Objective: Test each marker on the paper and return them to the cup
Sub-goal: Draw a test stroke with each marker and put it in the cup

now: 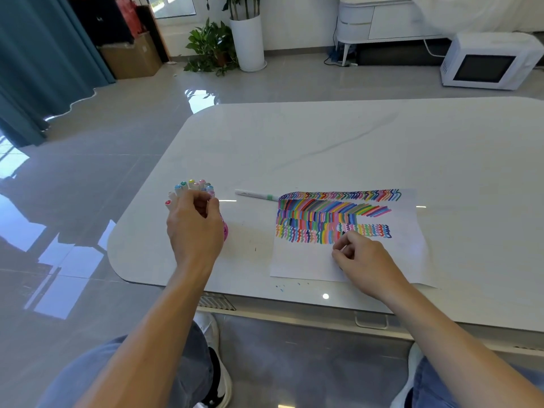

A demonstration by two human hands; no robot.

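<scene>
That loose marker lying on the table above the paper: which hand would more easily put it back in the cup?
Probably the left hand. It already rests at the cup, beside the loose marker. The right hand is curled over the paper, seemingly busy.

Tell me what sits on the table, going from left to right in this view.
Left hand over the cup of markers → a lone white marker lying flat → the paper covered in colored test strokes, with the right hand resting on it.
</scene>
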